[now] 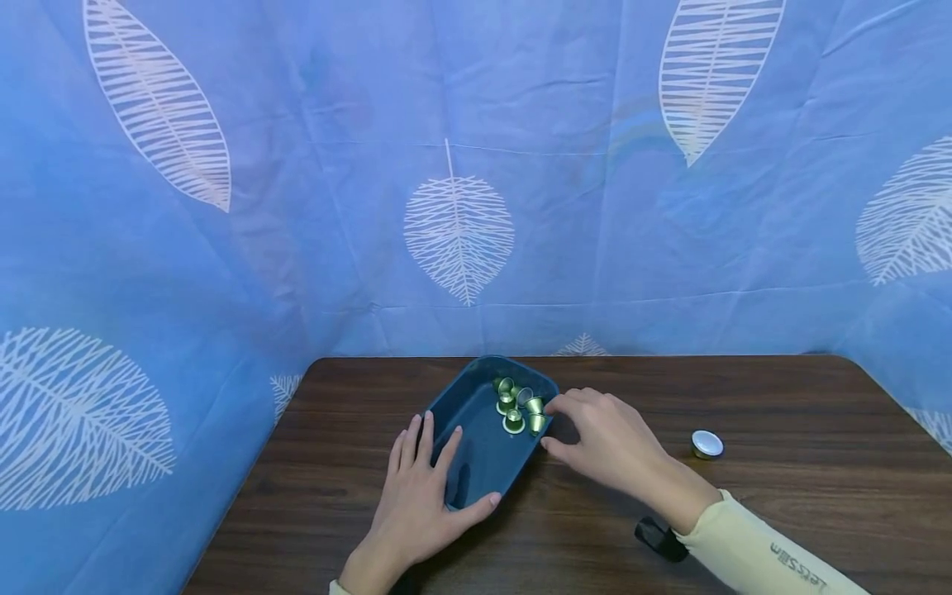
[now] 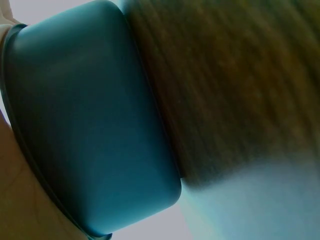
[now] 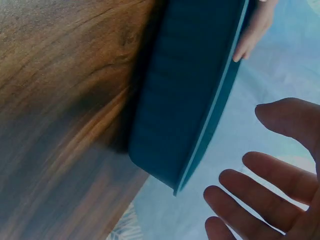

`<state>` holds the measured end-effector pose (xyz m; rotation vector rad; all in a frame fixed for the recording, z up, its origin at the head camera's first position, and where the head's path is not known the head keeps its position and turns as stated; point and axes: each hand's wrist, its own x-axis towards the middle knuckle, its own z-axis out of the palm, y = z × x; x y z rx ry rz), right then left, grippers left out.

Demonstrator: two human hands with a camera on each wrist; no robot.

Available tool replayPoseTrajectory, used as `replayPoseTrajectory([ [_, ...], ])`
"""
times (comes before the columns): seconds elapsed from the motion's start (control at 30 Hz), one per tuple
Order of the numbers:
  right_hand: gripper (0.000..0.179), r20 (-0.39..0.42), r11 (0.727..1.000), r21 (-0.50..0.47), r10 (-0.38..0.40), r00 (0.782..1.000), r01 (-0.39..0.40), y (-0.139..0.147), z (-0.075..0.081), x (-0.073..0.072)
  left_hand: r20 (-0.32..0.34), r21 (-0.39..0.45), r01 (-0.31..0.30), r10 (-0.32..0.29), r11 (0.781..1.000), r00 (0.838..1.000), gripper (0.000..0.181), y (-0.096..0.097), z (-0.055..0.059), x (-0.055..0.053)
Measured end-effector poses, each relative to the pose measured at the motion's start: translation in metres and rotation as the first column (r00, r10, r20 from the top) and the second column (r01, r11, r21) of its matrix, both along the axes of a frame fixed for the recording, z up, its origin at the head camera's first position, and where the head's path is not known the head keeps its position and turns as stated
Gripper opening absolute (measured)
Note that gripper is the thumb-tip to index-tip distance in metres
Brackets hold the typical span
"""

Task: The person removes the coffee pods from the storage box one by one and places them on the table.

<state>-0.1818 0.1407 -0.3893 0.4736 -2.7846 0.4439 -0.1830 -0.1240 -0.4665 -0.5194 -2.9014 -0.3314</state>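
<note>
A dark blue-green plastic tray [image 1: 473,483] lies at an angle on the table. Several green coffee capsules [image 1: 513,421] are grouped in its far right part, some standing and some tipped. My left hand [image 1: 416,500] rests over the tray's near left rim with fingers spread; the left wrist view shows the tray's outer wall [image 2: 95,120] close up. By the tray's right rim is my right hand [image 1: 613,438], thumb and fingers apart. In the right wrist view its fingers [image 3: 270,177] are loosely bent with nothing between them, beside the tray wall [image 3: 175,95].
One capsule [image 1: 706,445] sits with its pale lid up on the dark wooden table [image 1: 803,463], right of my right hand. A black object [image 1: 660,539] is under my right wrist. Blue cloth with white leaf prints [image 1: 565,223] hangs behind the table.
</note>
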Motion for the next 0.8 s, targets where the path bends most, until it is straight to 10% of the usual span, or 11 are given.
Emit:
replayPoseTrajectory([
  [0.8, 0.025, 0.079, 0.99, 0.131, 0.04, 0.996, -0.05, -0.02, -0.01, -0.023, -0.004, 0.004, 0.003, -0.003, 1.0, 1.0, 0.101, 0.001, 0.0, -0.001],
])
